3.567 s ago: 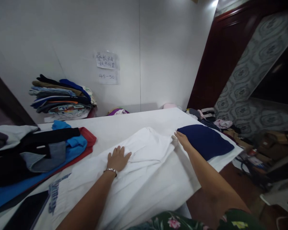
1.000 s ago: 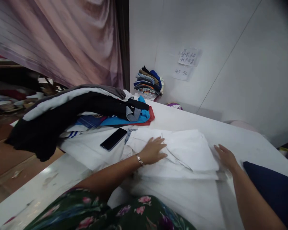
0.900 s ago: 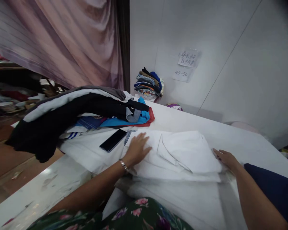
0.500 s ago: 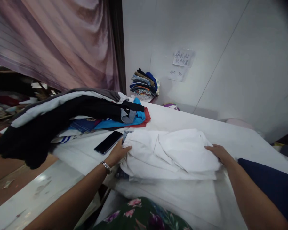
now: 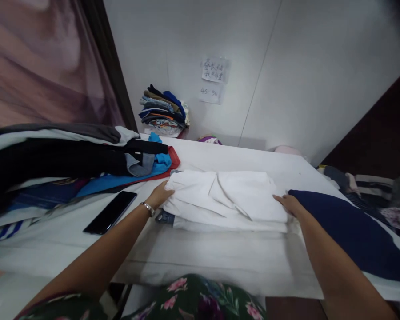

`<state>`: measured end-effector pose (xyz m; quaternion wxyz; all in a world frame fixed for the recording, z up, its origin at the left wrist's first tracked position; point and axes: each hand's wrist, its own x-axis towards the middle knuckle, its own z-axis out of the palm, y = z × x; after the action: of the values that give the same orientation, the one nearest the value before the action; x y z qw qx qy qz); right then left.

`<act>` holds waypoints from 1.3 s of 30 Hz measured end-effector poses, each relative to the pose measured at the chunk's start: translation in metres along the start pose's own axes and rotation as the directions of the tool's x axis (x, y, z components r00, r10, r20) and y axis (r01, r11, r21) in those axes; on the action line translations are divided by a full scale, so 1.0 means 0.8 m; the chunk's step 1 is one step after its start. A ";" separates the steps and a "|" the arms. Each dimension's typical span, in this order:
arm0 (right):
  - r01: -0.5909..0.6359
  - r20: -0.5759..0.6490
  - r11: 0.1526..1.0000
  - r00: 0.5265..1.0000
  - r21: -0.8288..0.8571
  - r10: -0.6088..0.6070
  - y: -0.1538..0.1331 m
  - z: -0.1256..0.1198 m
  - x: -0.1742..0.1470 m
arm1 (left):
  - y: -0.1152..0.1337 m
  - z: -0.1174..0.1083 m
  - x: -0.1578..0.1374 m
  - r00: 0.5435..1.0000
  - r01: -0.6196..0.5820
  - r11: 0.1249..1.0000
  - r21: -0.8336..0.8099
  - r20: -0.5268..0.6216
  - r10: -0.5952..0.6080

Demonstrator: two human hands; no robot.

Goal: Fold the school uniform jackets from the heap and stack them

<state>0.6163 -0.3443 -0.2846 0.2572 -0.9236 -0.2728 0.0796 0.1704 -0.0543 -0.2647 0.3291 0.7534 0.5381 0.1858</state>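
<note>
Folded white pants (image 5: pixel 200 202) with a gathered waistband at the left lie across the white table in front of me. My left hand (image 5: pixel 162 194) holds their left end, thumb on top and fingers partly hidden. At the right end, my right hand (image 5: pixel 286 203) grips the edge between thumb and fingers. A bit of blue denim (image 5: pixel 165 218) sticks out from beneath the pants at the lower left. Left of my left wrist, a black phone (image 5: pixel 110 212) lies flat on the table.
A heap of loose clothes (image 5: pixel 70 155) covers the table's left side. Dark navy cloth (image 5: pixel 346 231) lies by my right forearm. A folded clothes stack (image 5: pixel 163 111) stands at the back against the wall. More clothes (image 5: pixel 373 189) are beyond the right edge.
My view has turned to the right, so the heap, phone and wall notes sit further left. Both hands still hold the white pants, which now lie straighter and flatter.
</note>
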 end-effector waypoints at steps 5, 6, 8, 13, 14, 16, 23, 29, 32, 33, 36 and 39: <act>0.205 -0.055 0.978 0.977 -0.045 -0.208 -0.049 -0.011 -0.003 | -0.002 -0.002 -0.019 0.995 0.102 0.991 -0.087 0.002 -0.103; 0.321 -0.088 0.946 0.942 -0.050 -0.324 -0.070 -0.008 -0.009 | -0.001 -0.001 -0.021 0.993 0.120 0.986 -0.114 0.001 -0.121; 0.533 -0.141 0.844 0.833 -0.052 -0.535 -0.115 0.006 -0.026 | 0.002 0.004 -0.021 0.992 0.128 0.980 -0.153 0.014 -0.127; 0.651 0.177 0.754 0.755 -0.089 -0.631 -0.194 0.088 -0.085 | 0.013 0.003 -0.023 0.999 0.033 0.996 -0.088 0.000 -0.033; 0.662 0.243 0.740 0.742 -0.122 -0.624 -0.199 0.104 -0.097 | 0.015 -0.002 -0.025 1.000 -0.004 0.997 -0.082 -0.019 0.002; 0.686 0.290 0.712 0.719 -0.151 -0.632 -0.200 0.128 -0.117 | 0.013 -0.016 -0.029 0.994 -0.090 0.994 -0.069 -0.070 0.085; 0.763 0.239 0.630 0.644 -0.142 -0.727 -0.195 0.143 -0.157 | -0.043 -0.026 -0.018 0.999 -0.001 0.998 0.059 -0.032 0.003; 0.740 0.236 0.673 0.651 0.016 -0.721 -0.197 0.117 -0.168 | -0.047 -0.025 -0.026 0.997 -0.059 0.946 0.318 -0.036 0.074; 0.706 0.007 0.698 0.703 0.117 -0.712 -0.158 0.083 -0.173 | -0.027 -0.033 -0.047 0.947 -0.132 0.839 0.527 -0.183 0.264; 0.681 -0.102 0.721 0.732 0.129 -0.673 -0.135 0.070 -0.173 | -0.018 -0.033 -0.054 0.908 -0.179 0.809 0.560 -0.223 0.356; 0.531 -0.403 0.828 0.808 0.180 -0.430 -0.050 0.033 -0.173 | 0.018 -0.014 -0.073 0.763 -0.427 0.731 0.532 -0.222 0.607; 0.251 -0.515 0.921 0.855 0.297 -0.067 0.031 0.010 -0.174 | 0.062 0.030 -0.094 0.620 -0.689 0.578 0.437 -0.056 0.783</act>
<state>0.5086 -0.4343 -0.3034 0.4859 -0.8250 -0.2556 -0.1339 0.1935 -0.1414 -0.2414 0.0025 0.9277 0.2338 0.2909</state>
